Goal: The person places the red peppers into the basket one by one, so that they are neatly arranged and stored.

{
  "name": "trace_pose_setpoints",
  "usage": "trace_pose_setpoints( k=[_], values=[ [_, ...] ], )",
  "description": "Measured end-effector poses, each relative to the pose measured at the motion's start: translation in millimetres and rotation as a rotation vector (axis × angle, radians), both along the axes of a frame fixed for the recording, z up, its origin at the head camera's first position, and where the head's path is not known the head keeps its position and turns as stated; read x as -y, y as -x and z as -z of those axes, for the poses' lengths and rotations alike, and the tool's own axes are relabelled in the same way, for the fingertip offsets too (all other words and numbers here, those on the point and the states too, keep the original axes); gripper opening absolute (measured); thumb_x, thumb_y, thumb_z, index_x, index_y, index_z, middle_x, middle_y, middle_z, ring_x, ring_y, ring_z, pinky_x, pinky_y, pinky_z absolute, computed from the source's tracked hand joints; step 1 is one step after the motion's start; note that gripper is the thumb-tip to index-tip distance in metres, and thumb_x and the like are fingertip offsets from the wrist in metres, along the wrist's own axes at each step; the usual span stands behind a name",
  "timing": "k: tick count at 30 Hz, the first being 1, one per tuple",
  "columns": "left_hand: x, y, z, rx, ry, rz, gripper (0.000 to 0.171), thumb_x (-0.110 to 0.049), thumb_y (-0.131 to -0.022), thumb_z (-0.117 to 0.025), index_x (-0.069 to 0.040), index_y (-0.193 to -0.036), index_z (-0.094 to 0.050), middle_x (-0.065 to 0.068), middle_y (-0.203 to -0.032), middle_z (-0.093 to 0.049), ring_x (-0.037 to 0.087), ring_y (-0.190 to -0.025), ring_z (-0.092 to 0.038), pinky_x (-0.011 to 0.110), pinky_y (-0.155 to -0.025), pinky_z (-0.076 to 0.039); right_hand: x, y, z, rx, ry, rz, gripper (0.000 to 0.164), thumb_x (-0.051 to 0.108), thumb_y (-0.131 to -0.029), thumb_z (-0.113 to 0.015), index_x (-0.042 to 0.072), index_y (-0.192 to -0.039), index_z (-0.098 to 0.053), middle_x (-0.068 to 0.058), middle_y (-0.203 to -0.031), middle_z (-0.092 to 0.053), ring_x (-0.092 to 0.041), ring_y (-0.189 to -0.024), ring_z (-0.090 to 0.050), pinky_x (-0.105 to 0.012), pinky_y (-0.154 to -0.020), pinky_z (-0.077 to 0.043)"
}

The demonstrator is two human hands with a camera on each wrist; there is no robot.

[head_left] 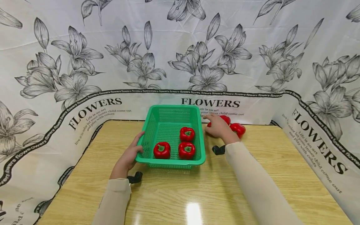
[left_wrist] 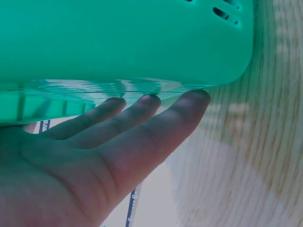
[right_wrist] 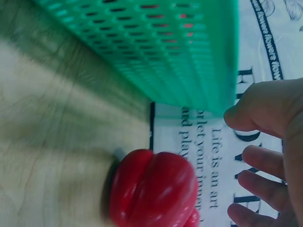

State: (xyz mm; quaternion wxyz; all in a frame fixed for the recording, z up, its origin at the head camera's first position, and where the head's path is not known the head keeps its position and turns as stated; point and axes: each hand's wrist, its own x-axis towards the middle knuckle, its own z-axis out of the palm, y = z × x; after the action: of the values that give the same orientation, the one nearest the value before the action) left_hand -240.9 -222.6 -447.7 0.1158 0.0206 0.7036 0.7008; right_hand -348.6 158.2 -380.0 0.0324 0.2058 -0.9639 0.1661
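A green plastic basket [head_left: 174, 162] stands mid-table, holding three red bell peppers: one pepper [head_left: 162, 150] at the near left and two others [head_left: 187, 134] stacked front to back on the right. My left hand [head_left: 130, 154] touches its left side; in the left wrist view the fingers [left_wrist: 142, 130] lie fairly straight against the wall. My right hand [head_left: 218, 127] hovers by the basket's far right side, above more red peppers [head_left: 237, 129]. The right wrist view shows its fingers apart with nothing between them, and a red pepper [right_wrist: 154, 189] below. My right hand partly hides the peppers in the head view.
The wooden table [head_left: 168, 193] extends in front of the basket and to both sides. A white flower-printed cloth [head_left: 157, 75] hangs close behind and along the sides. Black wrist mounts [head_left: 218, 150] sit on both wrists.
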Motion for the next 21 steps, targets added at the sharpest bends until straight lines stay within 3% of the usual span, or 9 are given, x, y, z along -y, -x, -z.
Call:
trace_pose_setpoints(
  k=[6,13,21],
  values=[
    [1,1.1,0.5,0.005,0.009,-0.002,0.093,0.005,-0.076,-0.036,-0.040,-0.154,-0.013,0.011,-0.162,-0.001,0.035,-0.138,-0.018,0.036,-0.086,-0.041,-6,3.2,7.8,-0.002,-0.006,0.025,0.052,0.018,-0.085,-0.058,0.003,-0.135,-0.053,-0.023,-0.144,-0.044,-0.040,-0.134,-0.039,-0.054,-0.108,-0.035],
    [2,2.0,1.7,0.001,0.010,-0.008,0.092,0.004,-0.076,-0.037,-0.040,-0.154,-0.015,0.011,-0.161,0.000,0.036,-0.137,-0.018,0.035,-0.082,-0.042,-10,12.6,22.0,0.002,-0.018,0.054,0.054,0.023,-0.086,-0.058,0.005,-0.136,-0.051,-0.023,-0.141,-0.042,-0.043,-0.124,-0.046,-0.057,-0.102,-0.040],
    [2,2.6,2.7,0.003,0.021,-0.012,0.092,0.004,-0.076,-0.038,-0.041,-0.154,-0.015,0.011,-0.162,-0.002,0.035,-0.138,-0.019,0.037,-0.087,-0.040,-10,13.2,31.9,0.027,-0.059,0.099,0.063,0.025,-0.085,-0.062,0.006,-0.142,-0.045,-0.027,-0.147,-0.035,-0.050,-0.130,-0.039,-0.064,-0.102,-0.036]
  ],
)
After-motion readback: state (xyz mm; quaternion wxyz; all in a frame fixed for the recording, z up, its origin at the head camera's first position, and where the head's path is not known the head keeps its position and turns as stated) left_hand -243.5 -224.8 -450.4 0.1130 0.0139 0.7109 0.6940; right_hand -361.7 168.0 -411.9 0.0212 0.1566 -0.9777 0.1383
